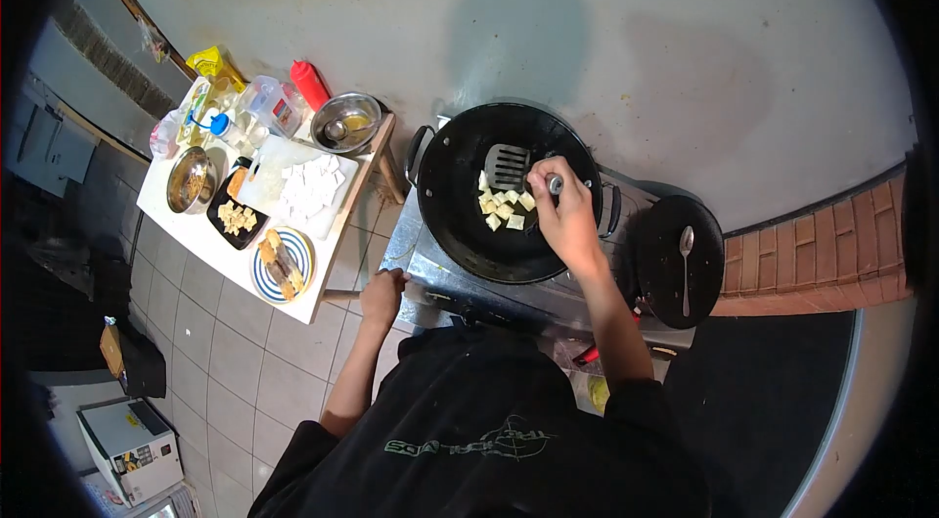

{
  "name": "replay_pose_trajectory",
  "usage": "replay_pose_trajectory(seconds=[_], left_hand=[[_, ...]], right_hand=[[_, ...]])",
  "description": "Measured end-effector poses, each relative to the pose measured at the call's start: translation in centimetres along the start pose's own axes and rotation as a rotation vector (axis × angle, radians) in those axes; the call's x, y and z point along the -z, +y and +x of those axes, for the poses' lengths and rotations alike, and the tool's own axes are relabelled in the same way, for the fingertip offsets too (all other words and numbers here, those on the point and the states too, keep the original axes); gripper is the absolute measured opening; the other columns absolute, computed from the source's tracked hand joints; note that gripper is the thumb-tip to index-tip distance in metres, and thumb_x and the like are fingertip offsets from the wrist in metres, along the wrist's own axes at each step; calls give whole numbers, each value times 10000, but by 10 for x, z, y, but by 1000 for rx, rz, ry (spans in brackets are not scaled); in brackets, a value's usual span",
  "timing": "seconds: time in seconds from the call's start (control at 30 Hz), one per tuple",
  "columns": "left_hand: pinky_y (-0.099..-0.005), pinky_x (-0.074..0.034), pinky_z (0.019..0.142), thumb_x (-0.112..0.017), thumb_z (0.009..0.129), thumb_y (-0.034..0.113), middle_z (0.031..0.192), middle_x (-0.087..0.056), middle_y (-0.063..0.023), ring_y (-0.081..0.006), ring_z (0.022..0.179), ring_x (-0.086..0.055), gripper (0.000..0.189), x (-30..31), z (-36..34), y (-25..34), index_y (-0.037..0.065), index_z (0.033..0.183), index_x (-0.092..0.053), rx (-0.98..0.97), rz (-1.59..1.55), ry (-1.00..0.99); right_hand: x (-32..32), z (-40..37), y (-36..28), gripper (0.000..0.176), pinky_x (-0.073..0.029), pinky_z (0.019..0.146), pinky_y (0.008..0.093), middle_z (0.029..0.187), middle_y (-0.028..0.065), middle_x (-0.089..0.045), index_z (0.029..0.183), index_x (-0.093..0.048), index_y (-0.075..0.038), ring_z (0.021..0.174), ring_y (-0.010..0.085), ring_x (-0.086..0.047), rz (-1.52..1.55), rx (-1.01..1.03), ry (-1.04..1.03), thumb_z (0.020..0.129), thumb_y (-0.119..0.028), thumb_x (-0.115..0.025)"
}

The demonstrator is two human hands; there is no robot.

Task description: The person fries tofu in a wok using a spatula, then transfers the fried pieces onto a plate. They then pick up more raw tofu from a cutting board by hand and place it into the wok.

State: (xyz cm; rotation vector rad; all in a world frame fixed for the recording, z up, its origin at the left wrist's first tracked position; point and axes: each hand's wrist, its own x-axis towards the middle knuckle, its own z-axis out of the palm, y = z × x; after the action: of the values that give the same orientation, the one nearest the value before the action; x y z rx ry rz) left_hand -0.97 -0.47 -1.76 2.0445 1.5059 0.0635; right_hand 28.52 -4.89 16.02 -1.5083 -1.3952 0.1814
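Wok's left side bare, spatula and cubes mid-pan — lid alongside, side table cluttered

Slotted silver metal spatula: gripped by its handle in the right hand, blade reaching out past the knuckles, low inside the pan. Wide round black wok with two side handles: sits level under the right hand, up and right of the left hand. Small pale yellowish food cubes: lie clustered on the wok's floor, just left of the right hand, beside the blade.
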Motion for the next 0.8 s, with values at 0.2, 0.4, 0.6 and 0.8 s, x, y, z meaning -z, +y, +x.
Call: replay_pose_trajectory(seconds=[0.2,0.4,0.6,0.8], left_hand=[[-505,-497,686,-559,918,346,904,-656,-169,-384,851,-642,272,0,0,-1,107,909,-687,-4,-10,-2],[-509,-494,691,-555,920,340,902,-655,-166,-384,857,-639,273,1,0,1,99,890,-680,4,31,-20],[-512,-493,682,-548,926,338,893,-653,-168,-386,848,-641,278,-1,1,-2,97,871,-676,6,20,-23],[-509,-503,669,-556,920,347,878,-654,-171,-386,815,-646,281,-2,1,-3,99,874,-682,-13,-14,-3]], right_hand=[[13,2,0,113,-468,641,342,786,150,-563,925,-507,7,659,288,-555,-44,-69,1,935,-87,-568],[3,1,3,121,-481,734,361,877,158,-566,975,-488,7,793,334,-593,57,36,-66,918,-56,-575],[2,5,-1,122,-470,762,353,908,136,-556,972,-482,-2,818,345,-572,58,30,-294,894,-22,-573],[20,-2,0,98,-467,740,335,871,135,-567,957,-495,10,782,317,-569,37,-21,-297,916,-46,-564]])
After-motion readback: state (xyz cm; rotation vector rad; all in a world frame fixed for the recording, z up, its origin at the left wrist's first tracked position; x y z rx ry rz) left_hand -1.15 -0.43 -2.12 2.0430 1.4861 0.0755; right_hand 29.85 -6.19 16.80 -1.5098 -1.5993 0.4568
